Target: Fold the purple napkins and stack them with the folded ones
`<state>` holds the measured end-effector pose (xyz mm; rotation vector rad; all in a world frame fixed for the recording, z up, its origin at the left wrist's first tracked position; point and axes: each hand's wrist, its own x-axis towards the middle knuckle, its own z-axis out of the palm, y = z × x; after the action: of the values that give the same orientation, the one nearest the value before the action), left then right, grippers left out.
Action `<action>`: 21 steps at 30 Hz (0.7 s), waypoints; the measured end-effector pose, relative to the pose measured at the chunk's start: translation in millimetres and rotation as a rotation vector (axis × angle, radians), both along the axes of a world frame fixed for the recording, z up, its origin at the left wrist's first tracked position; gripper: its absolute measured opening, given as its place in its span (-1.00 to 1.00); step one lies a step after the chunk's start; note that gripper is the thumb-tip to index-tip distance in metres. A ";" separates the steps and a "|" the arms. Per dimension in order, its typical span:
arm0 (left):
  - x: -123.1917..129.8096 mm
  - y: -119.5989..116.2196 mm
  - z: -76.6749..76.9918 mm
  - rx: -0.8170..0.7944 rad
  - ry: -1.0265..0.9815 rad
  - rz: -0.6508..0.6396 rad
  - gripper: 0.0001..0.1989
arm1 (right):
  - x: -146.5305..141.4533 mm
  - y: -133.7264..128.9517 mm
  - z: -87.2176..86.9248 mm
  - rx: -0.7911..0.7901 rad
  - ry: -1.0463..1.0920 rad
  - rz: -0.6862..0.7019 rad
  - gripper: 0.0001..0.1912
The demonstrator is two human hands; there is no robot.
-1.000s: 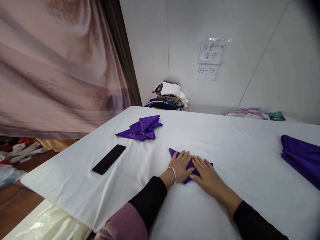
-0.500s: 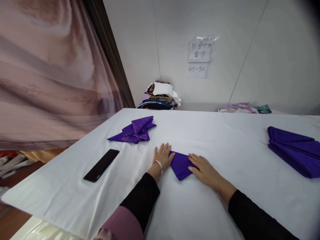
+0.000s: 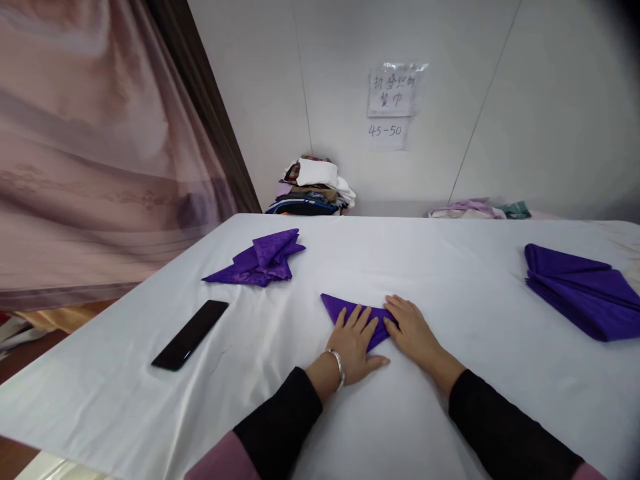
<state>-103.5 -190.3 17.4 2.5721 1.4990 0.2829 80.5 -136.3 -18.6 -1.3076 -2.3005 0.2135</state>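
A purple napkin (image 3: 332, 308), folded to a triangle-like shape, lies on the white-covered table (image 3: 440, 427) in front of me. My left hand (image 3: 353, 343) rests flat on its middle and lower part with fingers spread, a silver bracelet at the wrist. At the napkin's right end is my right hand (image 3: 410, 330), its fingertips on the upper edge and its thumb on the cloth. Whether those right fingers pinch the fabric is hard to see. Part of the napkin is hidden beneath both hands.
A fan-folded purple napkin (image 3: 263, 259) lies to the far left, with a black phone (image 3: 191, 335) nearer me. On the right sits a stack of folded purple cloths (image 3: 583, 290). Piled clothes (image 3: 313, 187) stand behind the table, and a pink curtain (image 3: 100, 147) hangs at left.
My left hand has moved from the napkin's left corner onto its middle, uncovering the pointed left end. My right hand stays at the right end. The view has shifted slightly.
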 end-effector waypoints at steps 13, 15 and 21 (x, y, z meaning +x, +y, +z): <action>-24.4 22.8 -2.6 0.141 0.080 0.179 -0.59 | -1.8 -1.6 3.4 -0.010 0.079 0.017 -0.74; -19.4 20.0 -1.4 0.122 0.041 0.090 -0.59 | -1.5 -1.3 2.3 -0.005 0.077 0.027 -0.73; -6.7 14.1 -1.5 0.062 -0.043 -0.042 -0.66 | -3.5 -4.2 7.2 0.024 0.090 0.040 -0.57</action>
<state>-110.2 -176.2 15.9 2.6242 1.4415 0.3821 77.0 -140.5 -11.4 -1.2164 -2.2479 0.2523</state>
